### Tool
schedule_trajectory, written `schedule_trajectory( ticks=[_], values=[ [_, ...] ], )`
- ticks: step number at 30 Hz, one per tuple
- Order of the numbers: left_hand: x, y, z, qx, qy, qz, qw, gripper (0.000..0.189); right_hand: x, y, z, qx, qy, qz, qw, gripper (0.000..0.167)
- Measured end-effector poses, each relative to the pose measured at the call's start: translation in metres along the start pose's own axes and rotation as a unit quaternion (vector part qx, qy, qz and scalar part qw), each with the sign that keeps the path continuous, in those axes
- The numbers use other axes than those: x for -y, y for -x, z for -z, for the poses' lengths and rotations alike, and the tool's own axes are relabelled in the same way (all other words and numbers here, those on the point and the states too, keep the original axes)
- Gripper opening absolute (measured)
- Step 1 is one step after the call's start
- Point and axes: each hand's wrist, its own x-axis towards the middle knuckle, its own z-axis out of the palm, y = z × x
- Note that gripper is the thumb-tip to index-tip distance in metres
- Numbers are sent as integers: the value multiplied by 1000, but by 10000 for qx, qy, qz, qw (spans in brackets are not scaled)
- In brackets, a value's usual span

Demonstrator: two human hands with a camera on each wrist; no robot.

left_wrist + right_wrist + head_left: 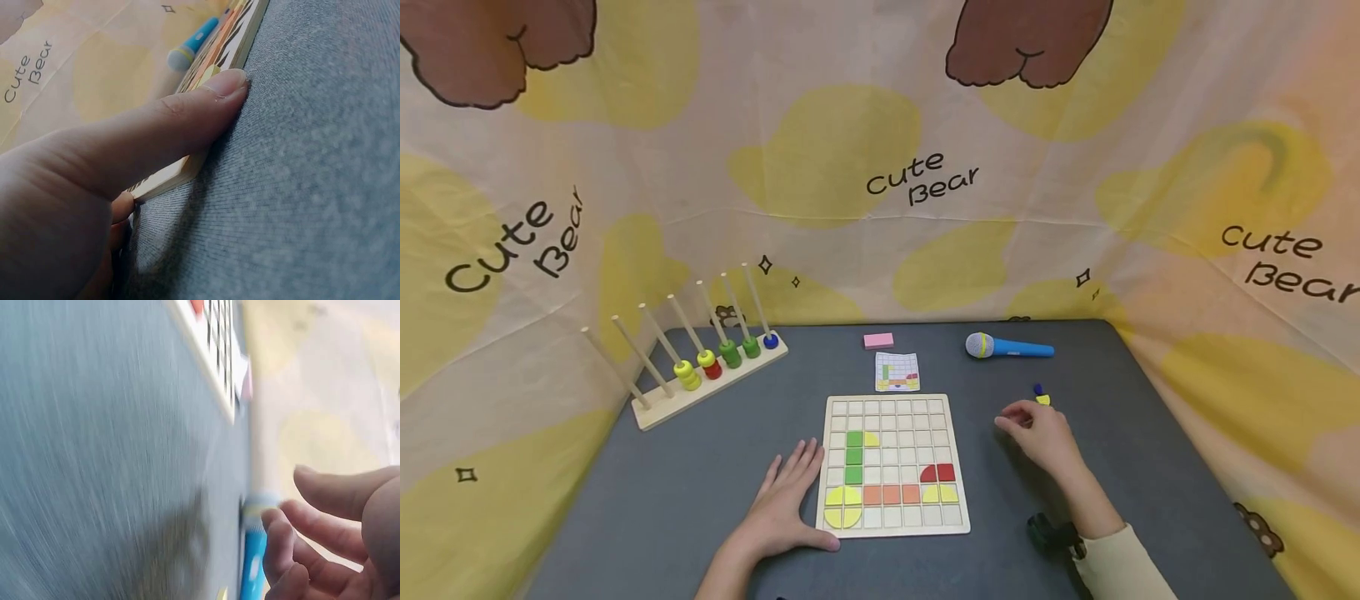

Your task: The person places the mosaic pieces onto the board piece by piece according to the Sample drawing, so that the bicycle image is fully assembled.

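Note:
A wooden grid board [901, 421] lies on the table with green squares [853, 456], orange squares [891, 495], red pieces [945, 472] and yellow rounded pieces [842, 517] in its cells. Along its left edge rest the spread fingers of my left hand [778, 508]; the thumb touches the near left corner, seen close up in the left wrist view [181, 115]. To the right of the board, my right hand [1041, 435] hovers over the table with loosely bent fingers. Nothing shows between its thumb and fingers [331, 490]. Just beyond it lie a small yellow piece [1042, 400] and a dark blue piece [1038, 388].
A small pattern card [897, 372] and a pink block [878, 341] lie behind the board. At the back right is a blue toy microphone [1018, 347]. A wooden peg stand [681, 402] with coloured beads stands at the left. Printed cloth [827, 167] hangs around the table.

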Motion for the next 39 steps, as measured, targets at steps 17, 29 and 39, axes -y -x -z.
schedule_trajectory(
  ticks=[17,29,39],
  values=[
    [0,-2,0,-11,-30,5,10000,143,-58,-37,28,-192,228,-1229,9920,50],
    [1,0,0,-8,-2,14,10000,143,-71,-42,26,-98,122,-1518,9883,52],
    [1,0,0,1,27,5,10000,142,-71,-45,27,-36,-46,-1466,9892,46]
  ],
)
